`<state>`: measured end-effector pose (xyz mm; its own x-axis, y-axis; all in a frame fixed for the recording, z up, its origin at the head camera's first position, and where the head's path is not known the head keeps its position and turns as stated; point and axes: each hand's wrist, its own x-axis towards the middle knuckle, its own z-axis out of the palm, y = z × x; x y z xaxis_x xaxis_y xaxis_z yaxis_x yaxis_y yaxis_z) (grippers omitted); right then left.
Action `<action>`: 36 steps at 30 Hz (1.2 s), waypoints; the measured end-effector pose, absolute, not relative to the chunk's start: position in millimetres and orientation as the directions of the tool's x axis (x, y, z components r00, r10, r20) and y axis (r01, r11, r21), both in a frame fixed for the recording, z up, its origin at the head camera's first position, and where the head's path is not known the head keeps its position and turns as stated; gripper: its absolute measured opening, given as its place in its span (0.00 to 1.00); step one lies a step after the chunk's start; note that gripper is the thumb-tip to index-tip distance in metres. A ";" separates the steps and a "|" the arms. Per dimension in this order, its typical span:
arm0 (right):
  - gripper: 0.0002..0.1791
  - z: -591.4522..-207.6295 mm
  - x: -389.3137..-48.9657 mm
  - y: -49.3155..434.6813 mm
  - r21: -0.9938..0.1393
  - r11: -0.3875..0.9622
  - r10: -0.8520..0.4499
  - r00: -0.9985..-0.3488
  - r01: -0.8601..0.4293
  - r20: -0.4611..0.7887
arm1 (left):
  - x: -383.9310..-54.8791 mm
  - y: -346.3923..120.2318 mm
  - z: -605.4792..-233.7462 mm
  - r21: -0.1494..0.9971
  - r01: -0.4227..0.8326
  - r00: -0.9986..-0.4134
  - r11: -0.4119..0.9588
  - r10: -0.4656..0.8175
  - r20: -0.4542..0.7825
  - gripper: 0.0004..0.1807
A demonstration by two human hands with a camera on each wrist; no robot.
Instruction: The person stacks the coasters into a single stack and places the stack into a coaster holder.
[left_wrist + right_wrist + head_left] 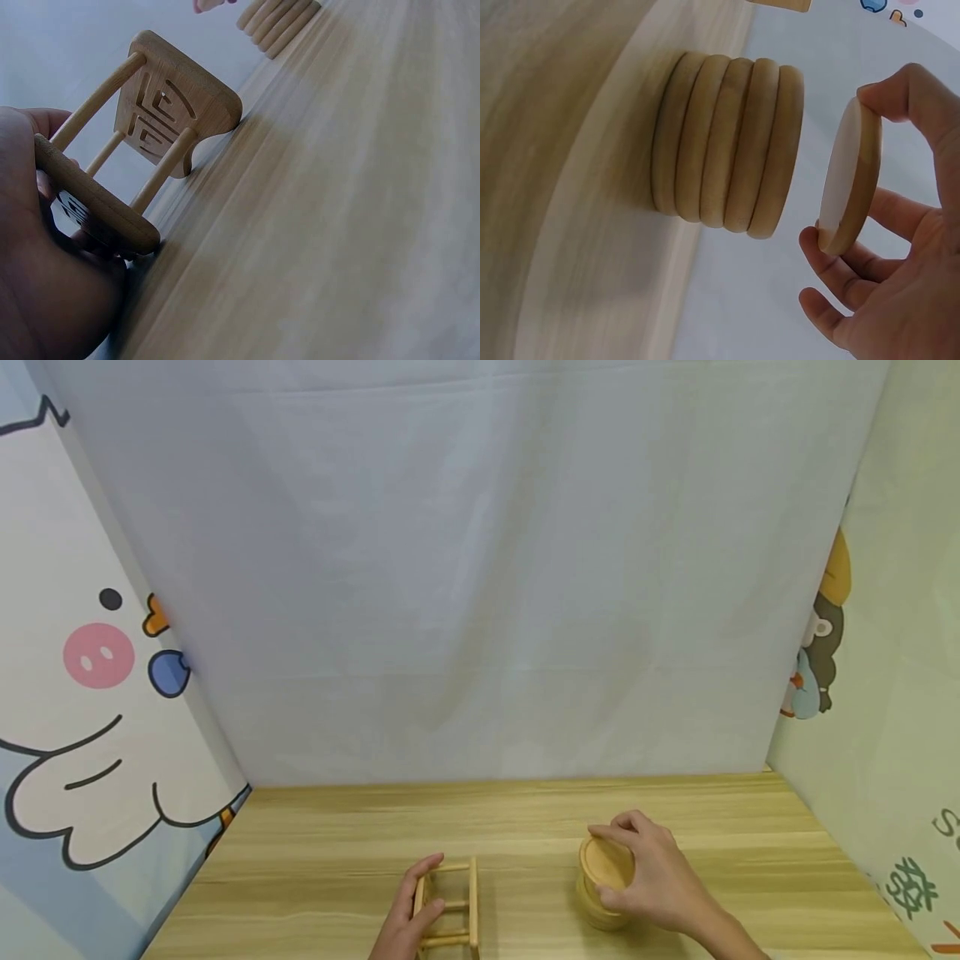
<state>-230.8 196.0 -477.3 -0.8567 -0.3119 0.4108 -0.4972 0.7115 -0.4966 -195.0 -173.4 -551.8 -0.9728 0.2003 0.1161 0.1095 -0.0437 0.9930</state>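
Note:
My left hand [407, 912] grips one side of a small wooden rack [474, 902], thumb on the near face and fingers behind. Round bars join the rack's two end boards, and cut-out slots show in the far board [176, 97] in the left wrist view. My right hand [663, 881] pinches a round wooden coaster [868, 176] by its edge, between thumb and fingertips. That coaster has a pale underside and hangs a short gap above a stack of several matching coasters [727, 142]. The stack stands upright on the table, to the right of the rack.
Both hands work near the front of a wood-grain table [525, 827]. A plain pale cloth [480, 610] hangs along its back edge. Cartoon-printed cloths flank it, one on the left [45, 610] and one on the right [885, 652].

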 end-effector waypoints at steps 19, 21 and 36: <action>0.36 -488.3 -227.9 200.2 -0.448 0.733 -0.349 -0.848 -0.512 0.398 | -195.0 -172.6 -550.2 0.994 0.101 -0.975 -0.028 0.198 0.105 0.33; 0.36 -488.1 -227.6 200.5 -0.458 0.736 -0.347 -0.859 -0.499 0.378 | -194.9 -172.5 -550.4 0.994 0.102 -0.975 -0.026 0.196 0.105 0.33; 0.39 -492.0 -225.1 201.3 -0.522 0.728 -0.348 -0.895 -0.445 0.279 | -194.9 -172.2 -552.5 0.992 0.122 -0.975 -0.041 0.181 0.127 0.33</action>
